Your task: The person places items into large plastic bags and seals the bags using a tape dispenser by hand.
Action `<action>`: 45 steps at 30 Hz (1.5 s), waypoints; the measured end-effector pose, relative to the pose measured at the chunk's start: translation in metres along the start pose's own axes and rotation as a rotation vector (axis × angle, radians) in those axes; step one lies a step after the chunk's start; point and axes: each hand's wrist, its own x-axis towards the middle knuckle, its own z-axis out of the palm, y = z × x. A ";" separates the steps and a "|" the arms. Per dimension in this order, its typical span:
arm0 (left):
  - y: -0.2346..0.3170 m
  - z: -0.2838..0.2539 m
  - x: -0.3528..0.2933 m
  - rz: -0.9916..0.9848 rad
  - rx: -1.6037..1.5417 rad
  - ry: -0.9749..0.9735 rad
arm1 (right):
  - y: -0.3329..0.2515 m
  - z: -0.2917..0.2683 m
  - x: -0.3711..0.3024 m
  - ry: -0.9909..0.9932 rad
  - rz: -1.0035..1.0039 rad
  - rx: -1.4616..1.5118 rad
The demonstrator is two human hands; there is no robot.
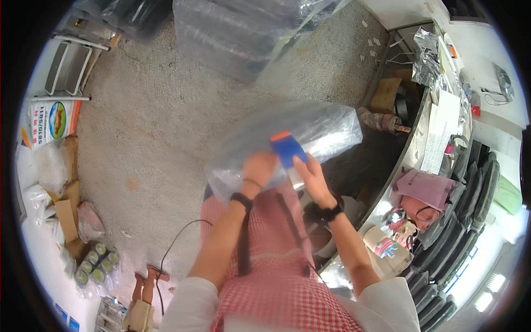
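A clear plastic bag (326, 130) with something dark inside lies across the front of my body, its surface wrinkled and shiny. My right hand (311, 176) has its fingers around the lower edge of a blue tape dispenser (287, 152), or what looks like one, with an orange strip along its far end. It is held over the bag. My left hand (260, 167) is on the near left part of the bag, beside the dispenser. Motion smears its fingers, so their grip is unclear.
Larger plastic-wrapped dark bundles (232, 33) stand at the far side. To my right runs a cluttered worktable (381, 207) with a pink bag (425, 188). Several dark padded pieces (470, 213) are stacked beyond it. Wrapped cans (98, 264) and a person's legs (145, 285) are at the lower left.
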 end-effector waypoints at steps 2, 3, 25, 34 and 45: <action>-0.013 -0.002 0.007 0.007 -0.003 -0.028 | -0.003 -0.016 -0.047 -0.026 0.100 -0.009; -0.019 -0.009 0.020 -0.015 -0.019 0.034 | 0.010 -0.026 -0.072 -0.026 0.032 0.018; -0.088 -0.091 -0.081 -0.133 0.024 0.185 | -0.042 0.047 -0.023 -0.412 0.176 0.138; -0.085 -0.059 -0.112 -0.191 -0.203 0.272 | 0.008 0.174 0.058 -0.036 0.259 -0.091; -0.169 -0.099 0.005 -0.329 -0.180 0.259 | 0.108 0.090 -0.109 -0.235 0.041 -0.244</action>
